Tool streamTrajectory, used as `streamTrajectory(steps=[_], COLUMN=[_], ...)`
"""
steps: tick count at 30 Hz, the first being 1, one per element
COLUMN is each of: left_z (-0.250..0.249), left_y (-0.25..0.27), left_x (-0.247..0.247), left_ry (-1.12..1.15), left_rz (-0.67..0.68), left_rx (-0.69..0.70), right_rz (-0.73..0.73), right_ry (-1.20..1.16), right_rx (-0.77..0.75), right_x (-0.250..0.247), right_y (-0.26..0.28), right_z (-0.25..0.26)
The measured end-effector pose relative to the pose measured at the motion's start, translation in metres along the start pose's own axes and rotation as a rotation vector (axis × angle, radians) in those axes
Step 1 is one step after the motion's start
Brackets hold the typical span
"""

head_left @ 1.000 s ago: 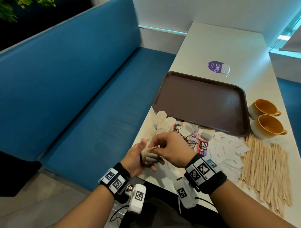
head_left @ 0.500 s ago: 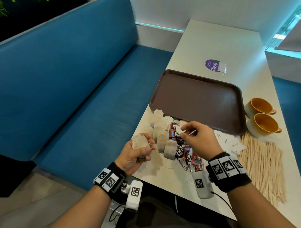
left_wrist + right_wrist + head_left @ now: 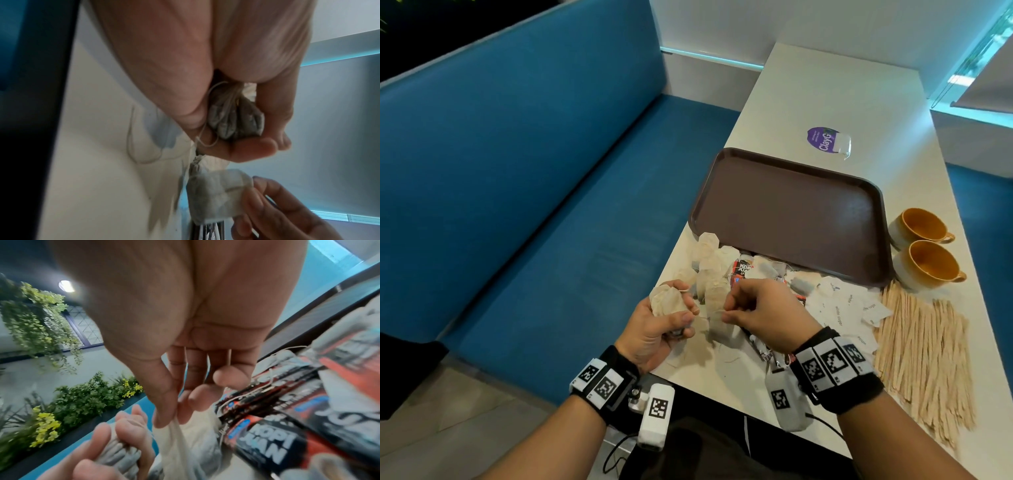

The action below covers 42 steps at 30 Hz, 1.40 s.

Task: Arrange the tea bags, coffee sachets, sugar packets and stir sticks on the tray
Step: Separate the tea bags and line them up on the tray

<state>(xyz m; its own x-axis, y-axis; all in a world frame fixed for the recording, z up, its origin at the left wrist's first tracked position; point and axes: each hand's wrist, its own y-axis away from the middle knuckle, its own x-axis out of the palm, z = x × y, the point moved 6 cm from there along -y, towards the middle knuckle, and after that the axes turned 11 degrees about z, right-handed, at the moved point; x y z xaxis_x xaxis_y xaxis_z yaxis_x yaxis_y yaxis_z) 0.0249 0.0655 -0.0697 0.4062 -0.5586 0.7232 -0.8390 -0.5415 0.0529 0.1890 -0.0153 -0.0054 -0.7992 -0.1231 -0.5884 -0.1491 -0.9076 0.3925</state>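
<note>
Head view: the tray is the landmark; it lies bare on the table, beyond both hands.
Left hand: the left hand is curled round a bunch of tea bags, held just off the near left corner of the tray, over the table edge.
Left wrist view: the bunch sits clamped between thumb and fingers, strings trailing loose.
Right hand: the right hand pinches one more tea bag by its top between thumb and forefinger; the bag hangs down, long axis roughly upright.
Key relation: the pinched bag lies just to the right of the left hand's bunch, near it but apart; both are on the near side of the tray, so the tray lies ahead and slightly right of the grips.
Nearer hand: the right hand is closer to the tray's near rim.
Loose pile: more tea bags, coffee sachets and sugar packets lie against the tray's near rim; stir sticks lie off its near right corner.
Judgement: likely gathering tea bags into one hand before carrying them forward.
</note>
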Motion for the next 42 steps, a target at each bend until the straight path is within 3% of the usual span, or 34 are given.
streamTrajectory(steps=[10,19,24,27,32,34,38,42], left_z=[0.001,0.002,0.003,0.005,0.01,0.012,0.013,0.007], left_y=[-0.002,-0.001,-0.001,0.0,-0.001,0.0,0.002,0.002], left_x=[-0.001,0.0,0.001,0.0,-0.007,-0.004,0.003,0.011], left_ry=[0.083,0.07,0.067,0.079,0.028,0.034,-0.035,-0.119], left_rz=[0.003,0.05,0.062,0.014,-0.084,-0.054,0.009,0.076], left_rx=[-0.019,-0.018,-0.046,-0.11,-0.218,-0.25,-0.304,-0.252], right_rz=[-0.087,-0.163,-0.184,-0.121,0.164,0.221,0.077,0.018], right_ry=[0.2,0.041,-0.184,-0.41,-0.688,-0.612,-0.37,-0.348], right_rx=[0.011,-0.026,-0.16,-0.254,-0.305,-0.254,-0.141,-0.13], right_x=[0.007,-0.009,-0.026,-0.026,-0.001,0.012,0.023,0.024], right_y=[-0.024,-0.004,0.012,0.016,0.01,0.005,-0.008,-0.012], right_z=[0.014,0.005,0.011,0.025,0.048,0.051,0.043,0.038])
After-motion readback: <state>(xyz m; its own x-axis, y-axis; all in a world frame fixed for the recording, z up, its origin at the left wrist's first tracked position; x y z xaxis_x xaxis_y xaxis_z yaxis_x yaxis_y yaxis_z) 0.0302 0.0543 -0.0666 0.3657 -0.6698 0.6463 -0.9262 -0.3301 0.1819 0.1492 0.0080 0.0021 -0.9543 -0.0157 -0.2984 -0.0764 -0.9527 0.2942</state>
